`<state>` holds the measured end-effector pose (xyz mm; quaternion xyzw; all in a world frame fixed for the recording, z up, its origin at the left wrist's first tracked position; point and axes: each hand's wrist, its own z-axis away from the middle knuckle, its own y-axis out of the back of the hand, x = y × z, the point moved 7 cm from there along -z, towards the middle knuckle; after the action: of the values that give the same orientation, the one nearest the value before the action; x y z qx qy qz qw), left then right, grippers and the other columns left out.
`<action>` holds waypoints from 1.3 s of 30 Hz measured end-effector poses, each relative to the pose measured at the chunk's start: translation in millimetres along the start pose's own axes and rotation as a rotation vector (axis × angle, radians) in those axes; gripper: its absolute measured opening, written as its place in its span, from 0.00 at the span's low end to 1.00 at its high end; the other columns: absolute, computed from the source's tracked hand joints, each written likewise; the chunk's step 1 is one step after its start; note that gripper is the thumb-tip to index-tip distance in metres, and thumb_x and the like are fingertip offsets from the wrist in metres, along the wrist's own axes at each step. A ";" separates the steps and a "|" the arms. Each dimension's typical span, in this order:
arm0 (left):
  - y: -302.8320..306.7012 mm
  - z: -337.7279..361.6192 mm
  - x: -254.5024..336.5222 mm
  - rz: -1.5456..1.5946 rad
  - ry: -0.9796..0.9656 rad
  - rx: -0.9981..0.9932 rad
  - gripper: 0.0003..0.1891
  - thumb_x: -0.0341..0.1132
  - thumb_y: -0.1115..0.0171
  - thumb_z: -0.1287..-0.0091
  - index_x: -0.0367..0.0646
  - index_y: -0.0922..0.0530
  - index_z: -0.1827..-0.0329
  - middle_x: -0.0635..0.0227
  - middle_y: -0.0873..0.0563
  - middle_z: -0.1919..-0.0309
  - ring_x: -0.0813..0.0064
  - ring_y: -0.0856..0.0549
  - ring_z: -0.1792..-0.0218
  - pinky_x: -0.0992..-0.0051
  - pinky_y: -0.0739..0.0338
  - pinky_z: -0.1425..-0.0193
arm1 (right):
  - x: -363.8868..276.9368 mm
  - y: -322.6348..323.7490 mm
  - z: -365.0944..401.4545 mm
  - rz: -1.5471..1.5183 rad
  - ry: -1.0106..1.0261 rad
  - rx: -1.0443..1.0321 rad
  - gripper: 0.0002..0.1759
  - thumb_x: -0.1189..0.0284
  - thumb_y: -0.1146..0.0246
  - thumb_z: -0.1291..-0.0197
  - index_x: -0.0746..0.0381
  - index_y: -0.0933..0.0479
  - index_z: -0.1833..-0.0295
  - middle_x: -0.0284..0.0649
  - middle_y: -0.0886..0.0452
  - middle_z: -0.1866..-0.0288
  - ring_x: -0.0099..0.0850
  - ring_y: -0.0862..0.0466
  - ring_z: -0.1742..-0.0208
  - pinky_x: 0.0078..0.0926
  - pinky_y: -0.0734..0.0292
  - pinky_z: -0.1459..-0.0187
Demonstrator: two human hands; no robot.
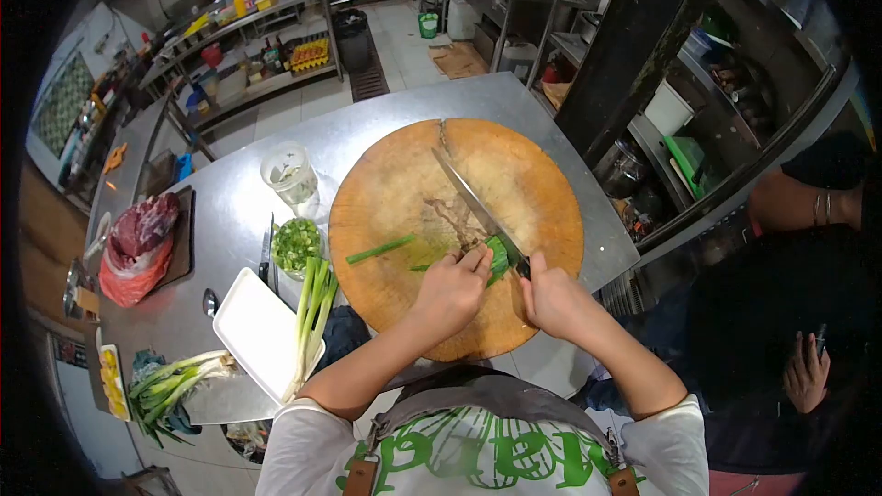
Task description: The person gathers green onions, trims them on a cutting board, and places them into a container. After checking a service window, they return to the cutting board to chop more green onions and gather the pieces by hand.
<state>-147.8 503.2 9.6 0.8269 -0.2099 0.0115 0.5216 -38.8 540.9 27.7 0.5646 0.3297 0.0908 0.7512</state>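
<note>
On a round wooden chopping board [395,188], my right hand [556,298] grips the handle of a large kitchen knife [467,189]. Its blade slants away to the upper left, alongside a bunch of green onion leaves [497,259]. My left hand [457,287] presses that bunch against the board, fingers bent and closed on it close to the blade. A loose green onion stalk [380,250] lies to the left on the board. Left of the board, chopped green onion [296,245] fills a clear container. Whole green onions [315,301] rest across a white tray [248,317].
The board stands on a steel table [230,174]. Around its left side are a clear plastic cup [289,174], a smaller knife [266,253], a spoon [210,301], raw meat [142,225] and more green onions [179,386]. A person [753,312] stands close at right, beside a dark post [638,46].
</note>
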 end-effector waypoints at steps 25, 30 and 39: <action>-1.5 -1.7 -1.0 0.021 0.045 -0.058 0.16 0.34 0.44 0.44 0.36 0.24 0.54 0.59 0.21 0.56 0.58 0.22 0.61 0.67 0.26 0.56 | -6.3 17.2 -8.7 0.018 0.012 -0.011 0.14 0.71 0.50 0.42 0.73 0.39 0.62 0.63 0.27 0.78 0.59 0.24 0.73 0.50 0.29 0.69; -2.9 -1.1 -1.8 -0.017 0.020 -0.024 0.17 0.34 0.43 0.45 0.36 0.24 0.54 0.60 0.20 0.57 0.59 0.22 0.61 0.68 0.26 0.56 | -23.6 48.3 11.5 0.155 0.073 -0.111 0.14 0.71 0.50 0.42 0.74 0.39 0.63 0.62 0.26 0.79 0.59 0.24 0.73 0.48 0.28 0.69; 0.1 0.9 1.1 0.022 -0.002 0.018 0.17 0.32 0.41 0.47 0.35 0.24 0.55 0.58 0.20 0.57 0.57 0.23 0.63 0.69 0.26 0.59 | -4.0 -2.7 4.6 0.051 -0.052 -0.044 0.15 0.70 0.50 0.42 0.74 0.41 0.61 0.62 0.26 0.80 0.59 0.25 0.75 0.50 0.29 0.71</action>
<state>-147.0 502.0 9.6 0.8292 -0.2195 0.0181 0.5137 -39.8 534.3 27.5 0.5581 0.2936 0.1025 0.7693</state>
